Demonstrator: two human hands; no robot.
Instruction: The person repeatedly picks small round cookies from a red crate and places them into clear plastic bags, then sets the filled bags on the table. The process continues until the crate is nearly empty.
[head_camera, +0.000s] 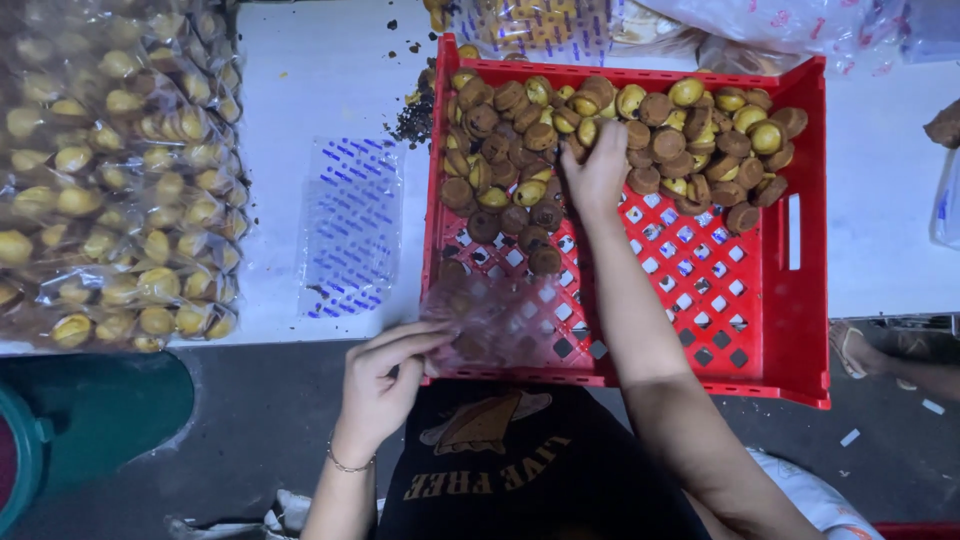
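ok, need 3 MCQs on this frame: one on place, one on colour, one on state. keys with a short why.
1. Where is the right hand?
A. on the pile of small cakes in the crate
B. on the stack of flat bags
C. on the green bin

2. What colour is the crate?
A. blue
B. red
C. white

3. What state is the clear bag held by the left hand in?
A. sealed and full
B. lying flat on the table
C. held up over the crate's near edge, a few cakes showing inside

Answers:
1 A, the fingers rest among the brown and yellow cakes at the crate's far end.
2 B, the lattice floor and walls are red.
3 C, the left hand pinches the bag's edge and dark rounds show through the plastic.
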